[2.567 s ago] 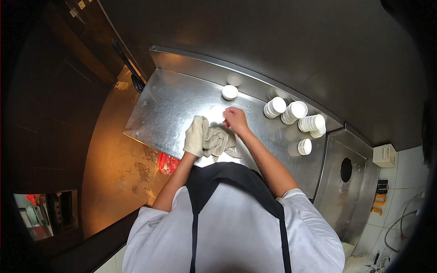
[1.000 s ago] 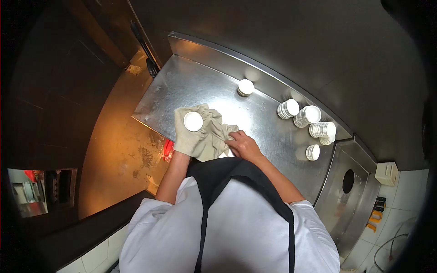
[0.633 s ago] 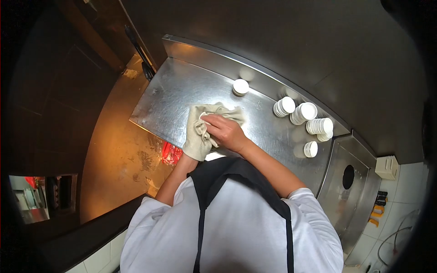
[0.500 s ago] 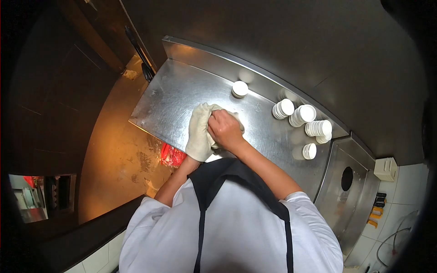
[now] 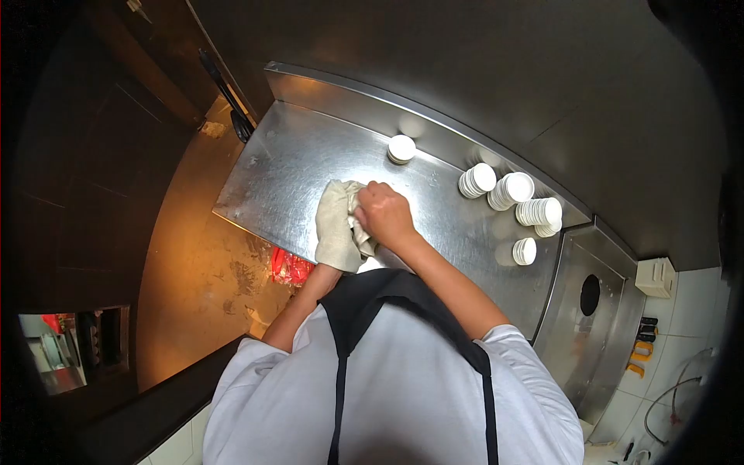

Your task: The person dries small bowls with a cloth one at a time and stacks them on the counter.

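Pale cloth (image 5: 333,225) covers my left hand (image 5: 335,236) down to the wrist, and its fingers are hidden beneath the fabric. My right hand (image 5: 385,211) is bare and closed in a fist on a bunched part of the cloth, right beside the left hand. Whether anything lies inside the folds cannot be made out. Both hands are over the near part of a steel counter (image 5: 287,159). Beyond them, near the back ledge, stands a short stack of small white dishes (image 5: 401,147).
Several more stacks of white dishes (image 5: 511,190) stand along the counter's back right, with a small stack (image 5: 525,251) nearer. A steel unit with a dark round hole (image 5: 590,294) adjoins on the right. A red plastic bag (image 5: 288,266) shows below the counter's left edge.
My right hand has shifted slightly up and is now closed higher on the cloth. Less cloth shows to the right of the fist. The whole view has turned a little.
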Demonstrator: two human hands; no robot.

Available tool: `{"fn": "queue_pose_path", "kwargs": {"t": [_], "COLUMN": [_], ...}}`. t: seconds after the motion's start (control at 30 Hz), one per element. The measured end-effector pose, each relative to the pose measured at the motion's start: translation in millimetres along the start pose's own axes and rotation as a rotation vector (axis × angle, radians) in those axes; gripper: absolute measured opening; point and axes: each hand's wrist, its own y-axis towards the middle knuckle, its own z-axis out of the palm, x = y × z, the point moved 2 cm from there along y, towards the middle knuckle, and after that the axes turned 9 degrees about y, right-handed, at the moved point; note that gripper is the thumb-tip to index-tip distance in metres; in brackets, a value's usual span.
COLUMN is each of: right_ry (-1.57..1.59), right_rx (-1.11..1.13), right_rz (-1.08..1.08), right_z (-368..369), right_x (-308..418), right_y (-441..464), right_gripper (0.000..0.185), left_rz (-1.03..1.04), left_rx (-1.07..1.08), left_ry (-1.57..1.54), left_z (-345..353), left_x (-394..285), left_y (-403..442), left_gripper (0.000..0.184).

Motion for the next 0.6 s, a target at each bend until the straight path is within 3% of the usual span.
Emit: {"fn": "queue_pose_path", "kwargs": {"t": [0.1, 0.13, 0.23, 0.33, 0.4, 0.43, 0.47, 0.57, 0.6], "right_ry": [-0.103, -0.115, 0.458, 0.523, 0.477, 0.613, 0.750, 1.027, 0.984], "right_rx": [0.123, 0.005, -0.009, 0.017, -0.032, -0.060, -0.088, -0.260, -0.284], "right_rz": [0.155, 0.047, 0.368, 0.450, 0.423, 0.560, 0.694, 0.931, 0.950], "right_z": [-10.3, -21.0, -23.9, -8.8, 9.9, 15.7, 18.0, 18.8, 20.1], "right_x": [-27.1, -25.1, -15.8, -16.9, -40.2, -57.5, -75.0, -133.3, -152.8], "right_y": [-13.6, -15.0, -11.3, -13.2, -19.8, -20.5, -18.8, -4.2, 2.3], "right_gripper": [0.030, 0.033, 0.035, 0.031, 0.029, 0.027, 0.025, 0.022, 0.022], "left_rz": [0.109, 0.161, 0.148, -0.019, 0.520, 0.803, 0.586, 0.395, 0.406], "left_rx": [0.071, -0.103, -0.301, -0.190, -0.038, 0.040, 0.076, 0.059, 0.058], "left_ry": [0.121, 0.215, 1.311, 1.091, 1.380, 1.500, 1.456, 1.401, 1.450], "left_z": [0.5, -1.1, -0.6, 8.0, -6.1, -11.6, -15.1, -21.8, -21.9], "left_x": [-31.5, -35.0, -51.7, -35.4, -14.8, -8.7, -10.1, -16.0, -17.8], "left_y": [-2.9, -10.1, -15.0, -17.5, -7.0, -5.6, -6.5, -4.4, -6.4], "left_gripper": [0.019, 0.021, 0.019, 0.023, 0.030, 0.034, 0.032, 0.027, 0.029]}}
